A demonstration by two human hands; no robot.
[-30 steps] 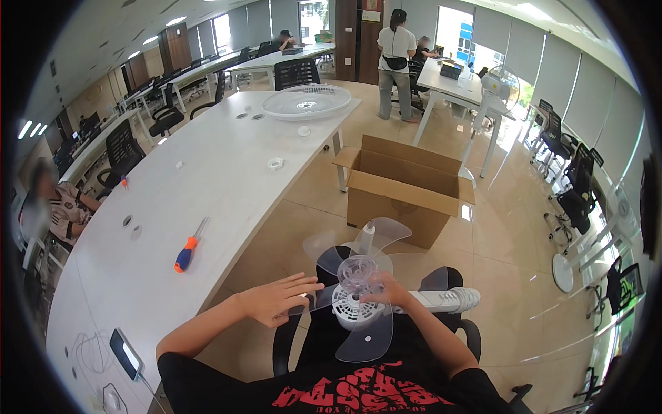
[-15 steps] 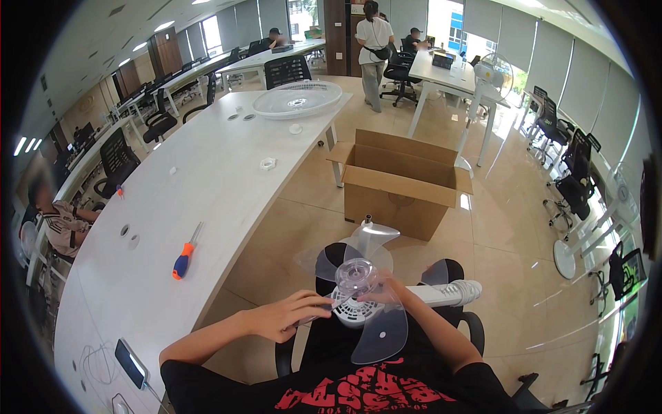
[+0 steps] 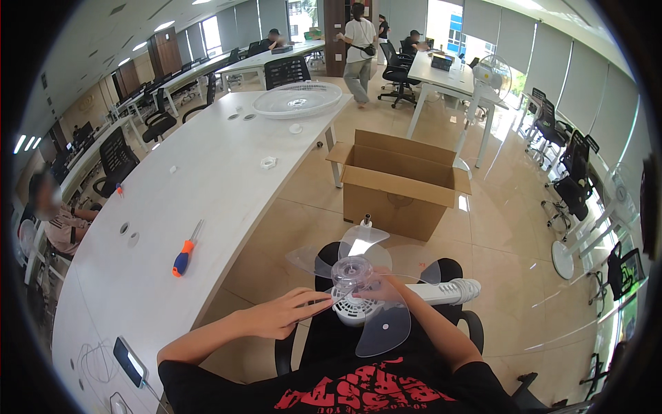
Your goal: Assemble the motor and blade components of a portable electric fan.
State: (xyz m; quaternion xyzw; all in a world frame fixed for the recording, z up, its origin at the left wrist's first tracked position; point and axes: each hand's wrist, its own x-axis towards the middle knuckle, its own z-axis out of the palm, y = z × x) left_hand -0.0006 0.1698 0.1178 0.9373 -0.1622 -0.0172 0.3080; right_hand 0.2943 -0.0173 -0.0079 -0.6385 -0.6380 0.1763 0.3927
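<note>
A clear plastic fan blade (image 3: 384, 330) wheel, with several blades round a ribbed hub (image 3: 352, 272), is at the front of a white fan motor housing (image 3: 354, 310) in my lap. The housing's white stem (image 3: 436, 293) points right across my thigh. My left hand (image 3: 293, 308) reaches in from the left with fingers stretched out, their tips at the edge of the hub and housing. My right hand (image 3: 380, 284) is closed around the base of the blade wheel by the hub. Clear plastic partly covers its fingers, and its exact grip is hard to see.
On the white table (image 3: 227, 179) to my left lie an orange-and-blue screwdriver (image 3: 184, 259), a white fan grille (image 3: 297, 101), a white plastic nut (image 3: 268, 163) and a phone (image 3: 129, 360) on a cable. An open cardboard box (image 3: 396, 196) stands on the floor ahead. Other people are farther off.
The blade wheel has turned and tilted slightly, with the hub a little higher. My left fingers are straighter against its edge. A person in the background has turned and stepped left.
</note>
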